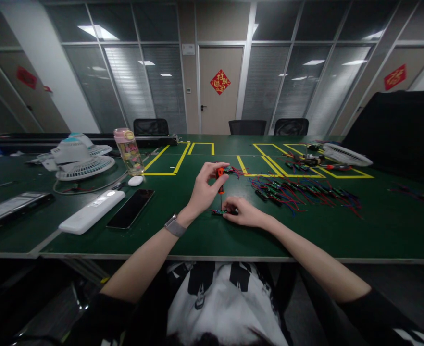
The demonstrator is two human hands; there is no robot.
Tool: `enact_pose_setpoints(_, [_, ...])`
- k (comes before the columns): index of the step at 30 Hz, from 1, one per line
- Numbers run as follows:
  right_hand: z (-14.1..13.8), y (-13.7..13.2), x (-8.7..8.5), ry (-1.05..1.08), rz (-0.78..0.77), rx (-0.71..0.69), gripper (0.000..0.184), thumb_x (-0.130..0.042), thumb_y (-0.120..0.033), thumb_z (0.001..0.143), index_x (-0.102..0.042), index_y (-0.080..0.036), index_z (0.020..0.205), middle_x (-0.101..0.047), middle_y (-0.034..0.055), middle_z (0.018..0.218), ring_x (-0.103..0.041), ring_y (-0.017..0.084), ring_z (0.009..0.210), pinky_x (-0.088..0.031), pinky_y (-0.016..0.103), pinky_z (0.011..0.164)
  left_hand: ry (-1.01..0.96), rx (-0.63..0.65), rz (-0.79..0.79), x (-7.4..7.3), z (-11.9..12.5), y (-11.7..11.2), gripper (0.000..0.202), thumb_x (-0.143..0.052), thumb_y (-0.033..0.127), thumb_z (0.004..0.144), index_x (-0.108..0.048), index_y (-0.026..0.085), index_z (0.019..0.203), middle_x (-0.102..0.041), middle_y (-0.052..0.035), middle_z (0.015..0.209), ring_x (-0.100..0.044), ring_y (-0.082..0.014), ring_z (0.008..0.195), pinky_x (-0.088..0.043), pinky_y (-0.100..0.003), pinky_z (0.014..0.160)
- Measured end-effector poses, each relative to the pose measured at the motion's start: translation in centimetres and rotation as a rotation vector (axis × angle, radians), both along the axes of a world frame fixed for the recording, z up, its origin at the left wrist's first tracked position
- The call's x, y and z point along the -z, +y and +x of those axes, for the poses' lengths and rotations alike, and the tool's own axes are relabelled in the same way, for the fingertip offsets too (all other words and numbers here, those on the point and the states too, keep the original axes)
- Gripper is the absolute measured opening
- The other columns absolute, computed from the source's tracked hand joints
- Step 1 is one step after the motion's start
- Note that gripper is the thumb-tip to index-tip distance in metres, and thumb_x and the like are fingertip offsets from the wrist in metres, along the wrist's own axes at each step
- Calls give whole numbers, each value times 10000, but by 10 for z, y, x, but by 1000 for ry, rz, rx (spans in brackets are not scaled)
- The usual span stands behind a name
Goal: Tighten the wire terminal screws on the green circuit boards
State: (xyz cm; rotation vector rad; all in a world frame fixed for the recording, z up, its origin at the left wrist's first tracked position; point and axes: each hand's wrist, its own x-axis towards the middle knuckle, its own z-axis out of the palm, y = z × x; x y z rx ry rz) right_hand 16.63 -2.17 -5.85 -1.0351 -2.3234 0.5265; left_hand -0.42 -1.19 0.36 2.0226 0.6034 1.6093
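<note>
My left hand grips a small screwdriver with an orange handle, held upright with its tip down on a small green circuit board that has red and blue wires. My right hand lies on the green table and pinches that board, holding it in place. A grey watch is on my left wrist.
A pile of several similar wired boards lies to the right, more at the back right beside a white fan grille. To the left lie a black phone, a white remote, a mouse, a pink-capped bottle and a white fan.
</note>
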Motion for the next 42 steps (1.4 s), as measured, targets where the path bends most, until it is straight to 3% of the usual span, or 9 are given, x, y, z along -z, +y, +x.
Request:
enact_pose_setpoints(6, [0,0,0,0,-4,-6,121,-616,-161,748,-601,-141,866,-522,-18,690,-475,105,606,-368,218,570,-10,101,-31,0,0,0,322,-432,246,948,-566,242,1241,-596,-65,1152,-598,-143,991,-478,-300,890])
enact_pose_setpoints(13, [-1,-2,-3,-6,-6,-6,119,-613,-139,741,-599,-142,859,-511,-22,681,-469,105,606,-366,217,574,-20,-100,25,1,-1,2,220,-607,293,855,-667,226,1056,-562,-43,1003,-567,-127,880,-484,-243,791])
enact_pose_setpoints(17, [-1,-2,-3,3,-3,-10,116,-615,-142,739,-596,-146,853,-513,-22,681,-464,105,601,-364,216,568,-26,37,-42,1,-1,2,321,-425,253,947,-580,246,1228,-593,-59,1111,-601,-123,904,-491,-260,807])
enact_pose_setpoints(19, [-1,-2,-3,4,-4,-10,108,-609,-153,748,-599,-144,855,-516,-20,680,-465,106,600,-364,218,567,-53,88,-77,2,0,3,346,-445,244,939,-539,241,1272,-619,-58,1103,-622,-122,874,-498,-268,805])
enact_pose_setpoints(25, [-1,-1,-3,10,-8,-18,110,-583,-145,758,-603,-137,866,-518,-15,683,-472,110,604,-368,222,569,-30,-130,12,2,0,4,249,-647,280,824,-661,218,1064,-577,-40,980,-572,-131,882,-481,-236,771])
enact_pose_setpoints(30, [0,-1,-1,6,-7,-19,113,-580,-139,755,-601,-140,867,-514,-18,682,-465,107,598,-366,223,568,-62,39,-81,0,-2,2,324,-434,247,939,-578,231,1229,-608,-67,1135,-611,-125,903,-495,-260,790])
enact_pose_setpoints(34, [0,-1,-1,6,-3,-22,116,-570,-130,755,-602,-138,866,-522,-12,695,-469,109,609,-370,225,579,-89,66,-128,1,0,2,333,-467,267,928,-562,212,1243,-657,-58,1028,-627,-123,804,-503,-259,731])
enact_pose_setpoints(38, [0,0,-1,7,-15,-24,116,-567,-138,760,-603,-138,870,-524,-12,692,-476,111,614,-372,223,579,-21,-67,-20,1,0,2,256,-597,285,860,-650,220,1102,-614,-43,994,-587,-138,893,-481,-258,813])
enact_pose_setpoints(42, [-1,1,-1,14,-26,-26,104,-561,-133,760,-599,-133,856,-513,-14,676,-461,108,592,-366,223,565,-4,-37,15,-1,-2,1,300,-475,249,925,-609,252,1194,-590,-52,1154,-558,-155,1064,-447,-293,930])
